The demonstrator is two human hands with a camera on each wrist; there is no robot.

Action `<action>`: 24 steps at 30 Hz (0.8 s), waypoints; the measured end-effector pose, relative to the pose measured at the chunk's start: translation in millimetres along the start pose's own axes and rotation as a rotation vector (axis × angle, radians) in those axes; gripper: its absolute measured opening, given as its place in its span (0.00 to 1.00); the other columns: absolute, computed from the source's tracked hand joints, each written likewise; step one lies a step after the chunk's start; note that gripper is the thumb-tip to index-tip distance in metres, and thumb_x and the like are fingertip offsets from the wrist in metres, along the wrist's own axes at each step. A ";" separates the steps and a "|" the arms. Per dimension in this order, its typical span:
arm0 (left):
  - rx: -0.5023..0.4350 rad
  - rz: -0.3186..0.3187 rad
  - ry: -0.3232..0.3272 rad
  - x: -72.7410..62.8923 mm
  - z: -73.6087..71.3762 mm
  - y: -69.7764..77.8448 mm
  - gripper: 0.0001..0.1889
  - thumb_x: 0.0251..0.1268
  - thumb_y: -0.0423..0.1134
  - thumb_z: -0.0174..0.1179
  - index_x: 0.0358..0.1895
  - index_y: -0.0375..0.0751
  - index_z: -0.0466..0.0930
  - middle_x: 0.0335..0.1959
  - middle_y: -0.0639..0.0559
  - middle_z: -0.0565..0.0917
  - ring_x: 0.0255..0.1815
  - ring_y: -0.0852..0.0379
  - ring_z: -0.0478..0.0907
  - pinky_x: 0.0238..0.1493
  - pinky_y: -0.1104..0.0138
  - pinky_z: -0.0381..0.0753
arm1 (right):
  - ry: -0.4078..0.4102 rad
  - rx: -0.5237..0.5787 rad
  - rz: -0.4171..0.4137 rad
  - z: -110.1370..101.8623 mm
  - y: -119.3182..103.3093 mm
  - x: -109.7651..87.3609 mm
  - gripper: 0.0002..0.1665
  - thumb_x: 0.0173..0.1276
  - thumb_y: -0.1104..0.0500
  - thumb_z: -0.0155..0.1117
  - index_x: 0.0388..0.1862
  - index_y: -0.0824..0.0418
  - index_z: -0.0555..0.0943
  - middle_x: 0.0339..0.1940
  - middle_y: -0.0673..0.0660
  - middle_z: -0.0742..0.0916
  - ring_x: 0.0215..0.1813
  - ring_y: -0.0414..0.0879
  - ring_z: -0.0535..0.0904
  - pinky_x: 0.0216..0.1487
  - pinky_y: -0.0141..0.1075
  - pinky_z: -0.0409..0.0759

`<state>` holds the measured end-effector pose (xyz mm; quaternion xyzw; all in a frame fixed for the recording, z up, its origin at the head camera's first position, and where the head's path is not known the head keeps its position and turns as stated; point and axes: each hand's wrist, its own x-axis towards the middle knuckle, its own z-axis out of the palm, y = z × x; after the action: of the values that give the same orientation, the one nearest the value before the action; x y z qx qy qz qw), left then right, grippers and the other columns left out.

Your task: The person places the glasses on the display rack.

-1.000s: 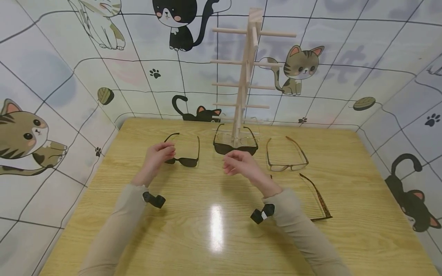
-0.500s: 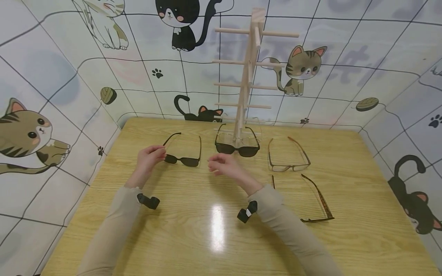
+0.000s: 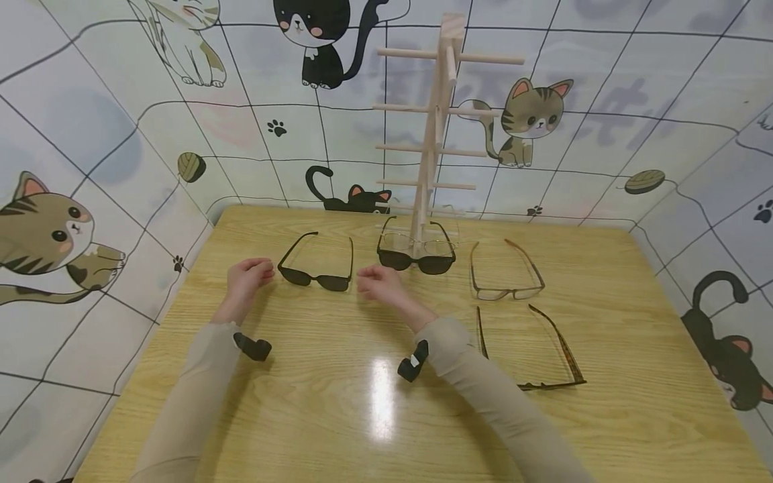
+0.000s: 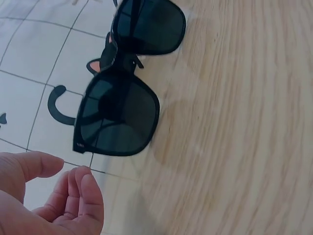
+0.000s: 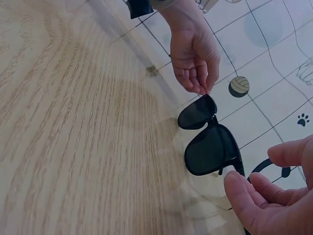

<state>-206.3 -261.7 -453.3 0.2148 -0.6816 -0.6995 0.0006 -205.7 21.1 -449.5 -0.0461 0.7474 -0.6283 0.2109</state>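
The right sleeve (image 3: 483, 379) hides part of the tortoiseshell pair (image 3: 566, 351), and the wire glasses (image 3: 436, 249) are so thin and so overlapped with the dark pair (image 3: 435, 265) at the foot of the stand (image 3: 430, 147) that how they sit is hard to make out. The left wrist view cuts off the far end of the sunglasses (image 3: 331, 283); in the right wrist view, the right hand (image 3: 385, 287) covers part of one temple. The sunglasses rest on the table (image 3: 302, 402), temples unfolded, between the right hand and the left hand (image 3: 246, 285), each just beside one end of the front. The left fingertips overlap that end in the right wrist view, but the head view shows them apart. Both hands are released, fingers loosely bent, thumbs apart from the fingertips.
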 end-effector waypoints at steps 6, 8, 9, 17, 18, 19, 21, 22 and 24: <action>0.029 -0.052 -0.037 7.3 -2.1 1.4 0.21 0.67 0.35 0.54 0.58 0.26 0.68 0.28 0.60 0.79 0.33 0.66 0.79 0.50 0.70 0.78 | 0.038 0.083 0.060 7.7 4.0 11.9 0.18 0.70 0.62 0.55 0.55 0.71 0.74 0.49 0.67 0.82 0.51 0.58 0.80 0.50 0.43 0.80; 0.023 -0.060 -0.068 9.5 -2.0 2.1 0.22 0.68 0.36 0.53 0.61 0.25 0.66 0.28 0.61 0.80 0.33 0.67 0.79 0.52 0.70 0.77 | 0.054 0.099 0.072 9.9 4.5 14.0 0.18 0.70 0.62 0.55 0.54 0.71 0.74 0.48 0.67 0.82 0.50 0.58 0.80 0.50 0.43 0.80; 0.019 -0.063 -0.082 10.7 -2.0 2.3 0.22 0.68 0.36 0.53 0.61 0.26 0.65 0.27 0.62 0.80 0.32 0.68 0.79 0.52 0.70 0.77 | 0.062 0.106 0.076 10.8 4.5 14.8 0.18 0.70 0.61 0.55 0.54 0.71 0.74 0.48 0.67 0.82 0.49 0.58 0.80 0.50 0.43 0.80; -0.014 -0.113 -0.130 16.1 0.5 4.7 0.12 0.67 0.35 0.54 0.50 0.34 0.71 0.26 0.60 0.79 0.28 0.68 0.77 0.46 0.72 0.79 | 0.082 0.152 0.090 17.1 3.5 17.9 0.17 0.70 0.63 0.55 0.54 0.73 0.74 0.45 0.68 0.82 0.48 0.59 0.81 0.49 0.43 0.81; -0.010 -0.117 -0.130 16.7 1.0 4.7 0.10 0.67 0.35 0.54 0.49 0.35 0.71 0.26 0.60 0.79 0.28 0.68 0.77 0.45 0.73 0.79 | 0.083 0.157 0.092 18.0 3.5 18.9 0.18 0.70 0.63 0.55 0.54 0.73 0.74 0.44 0.68 0.83 0.48 0.58 0.81 0.49 0.43 0.81; -0.012 -0.122 -0.130 17.3 1.5 4.7 0.11 0.67 0.35 0.55 0.49 0.36 0.71 0.26 0.60 0.79 0.27 0.68 0.77 0.44 0.73 0.79 | 0.085 0.165 0.095 18.7 3.7 20.1 0.17 0.70 0.63 0.55 0.53 0.74 0.74 0.43 0.67 0.83 0.46 0.57 0.81 0.48 0.43 0.81; -0.019 -0.127 -0.130 18.1 2.3 4.9 0.10 0.67 0.35 0.55 0.48 0.36 0.71 0.25 0.60 0.79 0.27 0.68 0.77 0.43 0.73 0.80 | 0.084 0.184 0.107 19.9 4.5 22.8 0.17 0.70 0.64 0.55 0.53 0.74 0.75 0.38 0.64 0.83 0.42 0.55 0.82 0.47 0.42 0.82; -0.026 -0.128 -0.131 18.3 2.8 5.0 0.10 0.67 0.35 0.55 0.48 0.35 0.72 0.25 0.59 0.80 0.27 0.68 0.77 0.43 0.73 0.80 | 0.082 0.194 0.114 20.3 5.0 24.2 0.17 0.70 0.64 0.55 0.53 0.74 0.75 0.36 0.63 0.83 0.40 0.54 0.82 0.47 0.42 0.82; -0.035 -0.126 -0.125 20.6 3.0 2.9 0.06 0.67 0.35 0.55 0.43 0.38 0.72 0.25 0.59 0.80 0.26 0.68 0.77 0.42 0.74 0.80 | 0.087 0.217 0.124 21.1 9.9 29.9 0.16 0.70 0.64 0.56 0.52 0.74 0.75 0.31 0.58 0.82 0.34 0.48 0.82 0.44 0.40 0.83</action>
<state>-226.8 -265.1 -456.9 0.2129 -0.6533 -0.7218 -0.0822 -223.0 -6.2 -469.2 0.0503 0.6849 -0.6927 0.2205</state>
